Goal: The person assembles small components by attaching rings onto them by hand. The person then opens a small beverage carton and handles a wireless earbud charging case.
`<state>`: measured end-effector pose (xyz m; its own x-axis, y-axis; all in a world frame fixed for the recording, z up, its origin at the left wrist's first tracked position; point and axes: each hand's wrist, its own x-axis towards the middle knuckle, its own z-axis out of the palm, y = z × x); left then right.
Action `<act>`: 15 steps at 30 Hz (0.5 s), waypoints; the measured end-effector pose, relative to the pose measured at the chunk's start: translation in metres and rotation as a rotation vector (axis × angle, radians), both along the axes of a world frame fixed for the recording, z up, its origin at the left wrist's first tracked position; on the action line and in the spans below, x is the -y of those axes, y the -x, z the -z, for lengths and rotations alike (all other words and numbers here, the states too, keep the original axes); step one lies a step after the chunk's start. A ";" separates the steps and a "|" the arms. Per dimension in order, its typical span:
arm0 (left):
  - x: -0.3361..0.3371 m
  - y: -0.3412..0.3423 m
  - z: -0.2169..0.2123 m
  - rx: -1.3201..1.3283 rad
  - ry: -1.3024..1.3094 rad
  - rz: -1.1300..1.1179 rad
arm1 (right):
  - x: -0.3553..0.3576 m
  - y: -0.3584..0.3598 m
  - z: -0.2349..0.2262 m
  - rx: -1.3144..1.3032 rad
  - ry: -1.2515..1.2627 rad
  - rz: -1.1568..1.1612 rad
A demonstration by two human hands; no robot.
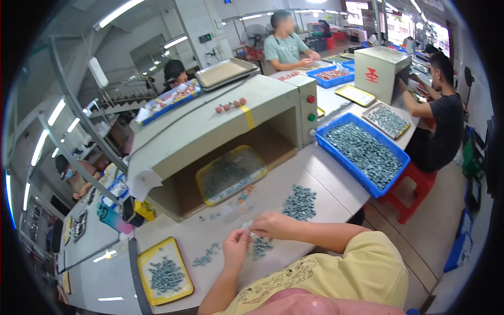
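My left hand and my right hand meet over the white worktable, pinching a small pale part between their fingertips. Just under them lies a little heap of small grey-green parts. A larger heap of the same parts sits to the right of my right hand. Scattered parts lie to the left of my left hand.
A yellow-rimmed tray of parts lies at the near left, another inside the beige hood-shaped machine. A blue bin full of parts stands at the right. Other people work at the back and on a red stool at the right.
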<state>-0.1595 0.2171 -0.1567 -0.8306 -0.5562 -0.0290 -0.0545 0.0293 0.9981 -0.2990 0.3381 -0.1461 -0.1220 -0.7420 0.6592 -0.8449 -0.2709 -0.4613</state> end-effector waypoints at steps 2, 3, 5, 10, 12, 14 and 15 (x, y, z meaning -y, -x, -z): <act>-0.001 -0.003 -0.001 0.004 0.027 -0.018 | -0.003 -0.001 0.000 0.032 -0.032 -0.013; -0.003 -0.005 -0.001 0.015 0.007 -0.005 | -0.004 0.000 0.001 0.020 -0.011 -0.023; -0.008 -0.006 -0.003 0.045 -0.033 0.000 | -0.006 -0.001 0.004 0.033 -0.007 -0.050; -0.006 -0.005 -0.002 0.057 -0.145 0.025 | -0.010 -0.001 -0.003 -0.063 -0.001 -0.035; -0.004 -0.005 0.000 0.052 -0.235 0.046 | -0.010 0.001 -0.005 -0.129 -0.027 -0.024; -0.002 -0.005 0.001 0.053 -0.196 0.041 | -0.007 0.000 -0.003 -0.161 -0.025 -0.018; -0.001 -0.004 0.002 0.062 -0.213 0.044 | -0.006 -0.001 -0.003 -0.152 -0.042 -0.016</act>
